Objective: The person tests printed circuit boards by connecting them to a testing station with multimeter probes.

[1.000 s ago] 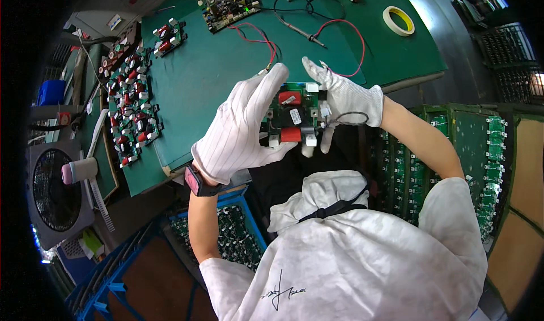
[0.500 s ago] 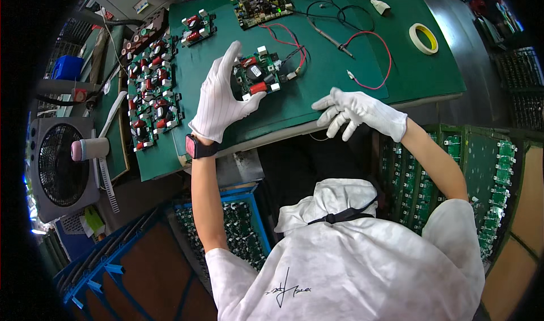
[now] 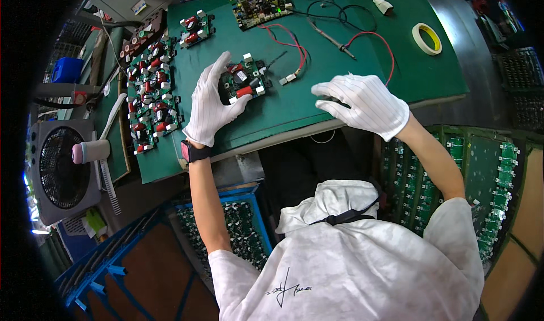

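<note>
My left hand [image 3: 212, 105], in a white striped glove, grips a green circuit board [image 3: 245, 83] by its left side. Its thumb lies along the near edge and its fingers along the far left edge. The board carries red and black parts and white connectors. A white plug [image 3: 288, 79] on red and black wires lies just right of the board, apart from it. Over the mat's front right, my gloved right hand [image 3: 362, 102] has its thumb apart from the bent fingers. Nothing shows between them. It covers the end of a red test lead [image 3: 391, 54].
Several similar boards [image 3: 153, 94] stand in rows at the left, another board [image 3: 197, 29] behind them. A larger powered board [image 3: 260, 6] sits at the back. A probe [image 3: 331, 37], a tape roll [image 3: 426, 39] and a white connector [image 3: 382, 6] lie rightward. A fan [image 3: 62, 168] stands left.
My left hand and the circuit board have shifted left, and the board has come away from the wired plug. My right hand has turned palm down and moved over the red lead's end.
</note>
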The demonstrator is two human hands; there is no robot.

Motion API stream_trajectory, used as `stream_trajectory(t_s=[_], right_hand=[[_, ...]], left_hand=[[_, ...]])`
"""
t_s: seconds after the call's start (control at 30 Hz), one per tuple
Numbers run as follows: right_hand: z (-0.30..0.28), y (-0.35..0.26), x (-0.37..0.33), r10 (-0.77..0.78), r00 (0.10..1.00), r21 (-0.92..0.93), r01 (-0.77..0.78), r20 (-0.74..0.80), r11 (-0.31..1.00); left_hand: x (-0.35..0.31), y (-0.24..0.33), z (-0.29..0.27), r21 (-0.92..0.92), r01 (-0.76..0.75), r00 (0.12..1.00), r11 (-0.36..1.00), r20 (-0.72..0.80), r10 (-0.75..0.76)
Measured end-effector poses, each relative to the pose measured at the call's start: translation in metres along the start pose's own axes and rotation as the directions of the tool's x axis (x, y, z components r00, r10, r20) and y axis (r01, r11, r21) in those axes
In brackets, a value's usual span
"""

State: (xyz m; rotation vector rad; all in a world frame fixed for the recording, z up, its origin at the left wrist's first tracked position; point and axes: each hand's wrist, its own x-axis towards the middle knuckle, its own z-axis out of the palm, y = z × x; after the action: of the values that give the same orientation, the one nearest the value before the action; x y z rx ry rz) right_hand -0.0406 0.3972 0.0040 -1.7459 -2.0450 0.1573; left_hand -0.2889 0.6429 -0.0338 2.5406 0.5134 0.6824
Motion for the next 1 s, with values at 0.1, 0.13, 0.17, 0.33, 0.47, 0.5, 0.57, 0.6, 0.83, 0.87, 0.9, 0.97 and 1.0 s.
stream_trajectory(t_s=[0.1,0.13,0.17,0.33,0.47,0.5,0.57,0.6,0.83,0.87,0.9,0.97,1.0], right_hand=[[0.014,0.003,0.013,-0.07,0.994,-0.172,0.055,-0.079,0.984],[0.019,0.004,0.02,-0.091,0.986,-0.204,0.061,-0.14,0.977],[0.025,0.006,0.026,-0.112,0.974,-0.24,0.063,-0.197,0.969],[0.05,0.015,0.052,-0.113,0.962,-0.296,0.035,-0.249,0.954],[0.058,0.031,0.057,-0.111,0.965,-0.29,0.038,-0.239,0.956],[0.057,0.033,0.059,-0.113,0.964,-0.288,0.04,-0.241,0.957],[0.056,0.038,0.061,-0.142,0.961,-0.292,0.069,-0.236,0.954],[0.055,0.041,0.061,-0.143,0.96,-0.291,0.07,-0.24,0.954],[0.04,0.062,0.065,-0.103,0.963,-0.049,0.094,-0.25,0.994],[0.038,0.064,0.066,-0.098,0.963,0.007,0.103,-0.249,0.995],[0.037,0.067,0.068,-0.092,0.964,0.063,0.111,-0.248,0.992],[0.035,0.069,0.073,-0.099,0.963,0.097,0.127,-0.249,0.987],[0.032,0.067,0.076,-0.09,0.978,0.111,0.112,-0.188,0.987]], left_hand=[[-0.001,0.003,-0.003,0.0,0.062,0.995,0.998,0.082,-0.062],[-0.002,0.008,-0.004,0.073,-0.008,1.0,0.997,0.019,0.007],[-0.001,0.016,-0.004,0.144,-0.076,0.996,0.987,-0.04,0.082],[0.006,0.064,0.019,0.436,-0.034,0.961,0.899,-0.232,0.149],[0.019,0.082,0.031,0.536,0.079,0.969,0.841,-0.241,0.062],[0.021,0.083,0.033,0.538,0.081,0.969,0.839,-0.241,0.061],[0.022,0.082,0.035,0.591,0.142,0.976,0.794,-0.22,-0.011],[0.022,0.082,0.037,0.594,0.141,0.976,0.792,-0.219,-0.009],[0.007,0.07,0.046,0.538,0.044,0.955,0.842,-0.269,0.122],[0.004,0.067,0.046,0.526,0.016,0.943,0.851,-0.291,0.162],[0.001,0.064,0.047,0.528,0.017,0.943,0.849,-0.291,0.162],[-0.006,0.056,0.049,0.483,-0.048,0.932,0.874,-0.294,0.213],[-0.009,0.053,0.05,0.486,-0.044,0.932,0.873,-0.295,0.211]])
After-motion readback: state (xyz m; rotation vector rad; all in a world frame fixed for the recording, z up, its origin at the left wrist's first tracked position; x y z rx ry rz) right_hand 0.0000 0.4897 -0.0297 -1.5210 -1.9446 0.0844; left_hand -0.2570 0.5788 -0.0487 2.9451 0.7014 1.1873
